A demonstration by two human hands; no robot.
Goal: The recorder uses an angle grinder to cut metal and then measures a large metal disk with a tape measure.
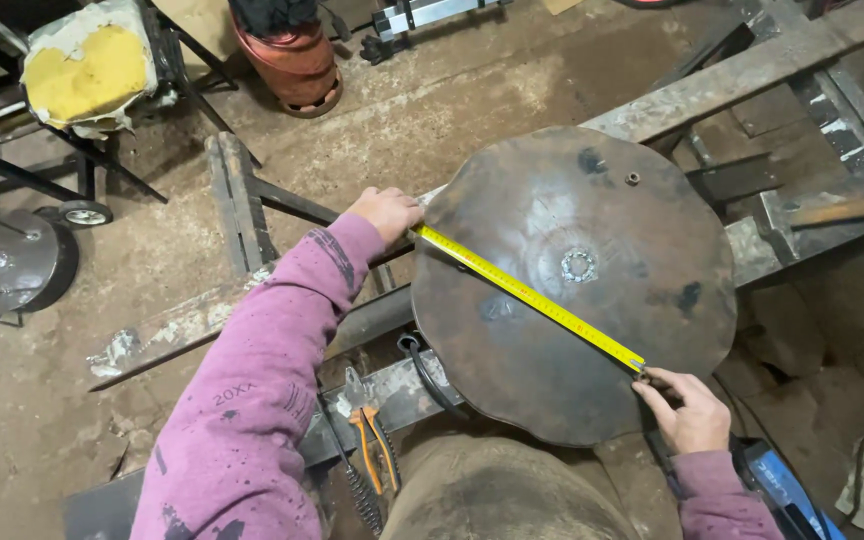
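Observation:
A large round rusty steel disc (pixel 552 220) with a small ring welded at its centre (pixel 579 265) lies on a metal frame. A yellow tape measure (pixel 527 293) is stretched across the disc from its left rim to its lower right rim. My left hand (pixel 385 210) grips the tape at the disc's left edge. At the lower right edge my right hand (pixel 687 405) pinches the tape's end hook. Both sleeves are purple.
Steel beams (pixel 722 80) of the frame run under the disc. Orange-handled pliers (pixel 372 450) and a black cable (pixel 427 370) lie near my knees. A red gas cylinder (pixel 287 65), a torn yellow seat (pixel 87 70) and a wheeled stand (pixel 17 262) are on the dirt floor.

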